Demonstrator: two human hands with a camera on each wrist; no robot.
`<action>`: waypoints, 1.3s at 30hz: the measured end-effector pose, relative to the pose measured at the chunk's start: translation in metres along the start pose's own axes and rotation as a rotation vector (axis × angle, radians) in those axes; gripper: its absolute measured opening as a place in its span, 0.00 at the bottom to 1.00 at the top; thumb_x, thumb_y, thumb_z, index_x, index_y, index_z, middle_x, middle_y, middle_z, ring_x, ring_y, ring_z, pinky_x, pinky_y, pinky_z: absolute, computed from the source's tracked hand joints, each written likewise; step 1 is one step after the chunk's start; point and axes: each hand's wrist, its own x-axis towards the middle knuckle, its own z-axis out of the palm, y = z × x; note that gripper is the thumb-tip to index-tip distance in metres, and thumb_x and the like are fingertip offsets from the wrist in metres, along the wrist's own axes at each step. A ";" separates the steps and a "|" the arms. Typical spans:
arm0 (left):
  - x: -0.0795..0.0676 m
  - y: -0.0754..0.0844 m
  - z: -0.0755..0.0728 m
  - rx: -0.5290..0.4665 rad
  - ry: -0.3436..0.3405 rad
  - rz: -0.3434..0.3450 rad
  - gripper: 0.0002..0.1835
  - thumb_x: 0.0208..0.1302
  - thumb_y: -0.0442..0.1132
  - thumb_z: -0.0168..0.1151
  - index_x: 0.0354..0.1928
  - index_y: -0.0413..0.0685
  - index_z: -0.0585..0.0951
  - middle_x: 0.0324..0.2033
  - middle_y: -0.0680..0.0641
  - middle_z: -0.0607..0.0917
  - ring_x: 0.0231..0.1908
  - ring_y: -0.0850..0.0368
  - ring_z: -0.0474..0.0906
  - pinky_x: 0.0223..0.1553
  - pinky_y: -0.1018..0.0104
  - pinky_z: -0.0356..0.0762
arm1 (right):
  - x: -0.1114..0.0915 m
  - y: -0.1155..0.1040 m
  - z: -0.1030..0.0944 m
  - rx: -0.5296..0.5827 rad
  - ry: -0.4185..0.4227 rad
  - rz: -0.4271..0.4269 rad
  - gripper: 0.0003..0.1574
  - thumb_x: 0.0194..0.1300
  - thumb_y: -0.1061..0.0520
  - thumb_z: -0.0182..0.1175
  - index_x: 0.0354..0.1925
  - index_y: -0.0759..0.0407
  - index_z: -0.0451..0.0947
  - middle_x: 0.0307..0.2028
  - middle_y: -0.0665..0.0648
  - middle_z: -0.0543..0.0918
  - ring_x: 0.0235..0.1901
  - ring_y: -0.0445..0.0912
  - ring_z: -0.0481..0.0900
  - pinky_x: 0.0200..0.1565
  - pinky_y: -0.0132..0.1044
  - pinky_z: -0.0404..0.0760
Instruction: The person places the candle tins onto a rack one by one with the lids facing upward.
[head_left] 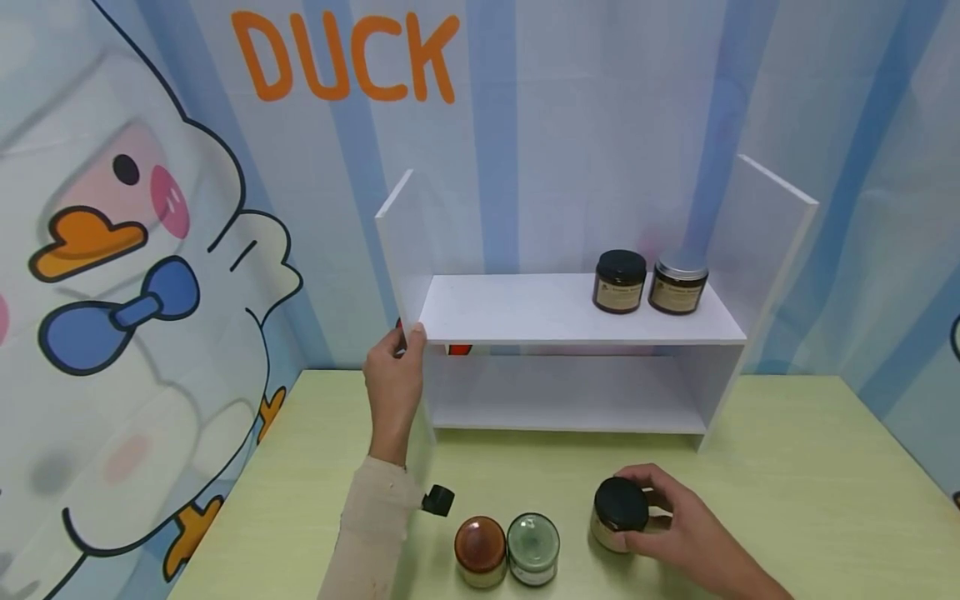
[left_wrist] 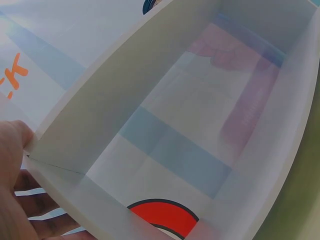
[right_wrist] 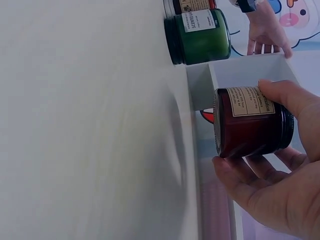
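A white two-tier shelf (head_left: 510, 308) stands on the table, and my left hand (head_left: 396, 383) grips its left side panel, thumb in front and fingers behind. My right hand (head_left: 686, 525) holds a dark red glass candle jar (right_wrist: 250, 122) with a black lid (head_left: 621, 502) by its sides, lid up, close over the table. Its paper label shows in the right wrist view. Left of it, an amber jar (head_left: 481, 550) and a green jar (head_left: 533, 546) stand side by side, glass bottoms up and lids down.
On the upper board's right end stand a black-lidded jar (head_left: 620, 283) and a silver-lidded jar (head_left: 678, 285). A small black block (head_left: 438, 500) sits at the left sleeve. The pale green table (head_left: 810, 467) meets a duck-print cloth backdrop (head_left: 585, 125) behind the shelf.
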 end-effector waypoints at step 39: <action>0.001 -0.001 0.001 0.007 0.020 0.019 0.23 0.71 0.57 0.57 0.51 0.47 0.87 0.48 0.45 0.87 0.44 0.49 0.80 0.41 0.53 0.77 | 0.016 -0.039 -0.018 -0.067 0.218 -0.097 0.39 0.58 0.53 0.76 0.65 0.51 0.75 0.56 0.58 0.81 0.48 0.40 0.82 0.47 0.35 0.83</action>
